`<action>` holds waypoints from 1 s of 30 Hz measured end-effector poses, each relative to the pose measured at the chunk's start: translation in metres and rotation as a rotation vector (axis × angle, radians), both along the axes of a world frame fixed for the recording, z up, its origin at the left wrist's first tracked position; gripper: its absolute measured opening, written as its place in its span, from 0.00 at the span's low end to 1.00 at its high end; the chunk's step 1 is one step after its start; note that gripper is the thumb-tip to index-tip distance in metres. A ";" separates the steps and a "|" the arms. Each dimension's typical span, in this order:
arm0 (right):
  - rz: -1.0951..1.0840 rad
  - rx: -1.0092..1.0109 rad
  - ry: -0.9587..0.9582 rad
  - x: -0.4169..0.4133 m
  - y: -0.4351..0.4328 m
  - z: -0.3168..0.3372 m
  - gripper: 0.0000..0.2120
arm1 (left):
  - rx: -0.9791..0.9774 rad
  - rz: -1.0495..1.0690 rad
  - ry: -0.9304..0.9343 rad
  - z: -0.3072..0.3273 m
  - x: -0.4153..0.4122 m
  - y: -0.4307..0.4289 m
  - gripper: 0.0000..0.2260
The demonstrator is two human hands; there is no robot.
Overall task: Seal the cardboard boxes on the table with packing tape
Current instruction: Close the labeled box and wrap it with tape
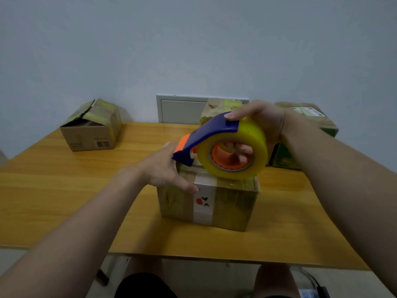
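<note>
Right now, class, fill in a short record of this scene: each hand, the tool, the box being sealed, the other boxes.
Right hand: grips tape dispenser, thumb on its blue handle
Left hand: rests on middle cardboard box
Tool: its yellowish roll sits on the box top
Other boxes: open-flapped box far left; taped box at back; green box at right
Surface: wooden table

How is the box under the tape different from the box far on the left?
The near box has a flat top and a white strip down its front; the far left box has a crumpled, lifted flap. The left hand and tape dispenser rest on the near box; the far left box stands untouched. Both are brown cardboard.
</note>
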State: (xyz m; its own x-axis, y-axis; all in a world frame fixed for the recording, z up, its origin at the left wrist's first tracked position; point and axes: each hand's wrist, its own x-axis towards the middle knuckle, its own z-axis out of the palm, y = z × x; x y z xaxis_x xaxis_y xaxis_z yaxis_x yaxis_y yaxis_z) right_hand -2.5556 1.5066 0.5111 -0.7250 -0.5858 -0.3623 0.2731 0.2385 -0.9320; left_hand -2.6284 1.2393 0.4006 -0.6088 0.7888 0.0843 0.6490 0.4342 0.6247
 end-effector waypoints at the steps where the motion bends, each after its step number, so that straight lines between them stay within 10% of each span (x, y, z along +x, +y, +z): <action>1: 0.018 -0.046 0.006 0.000 -0.003 -0.005 0.24 | 0.003 -0.014 0.008 0.001 -0.002 -0.002 0.41; 20: 0.069 -0.110 -0.001 0.025 0.062 -0.023 0.21 | -0.621 0.106 0.048 0.041 -0.020 -0.008 0.65; 30: 0.091 -0.120 0.021 0.031 0.067 -0.023 0.17 | -0.215 -0.089 0.043 0.028 0.013 0.045 0.48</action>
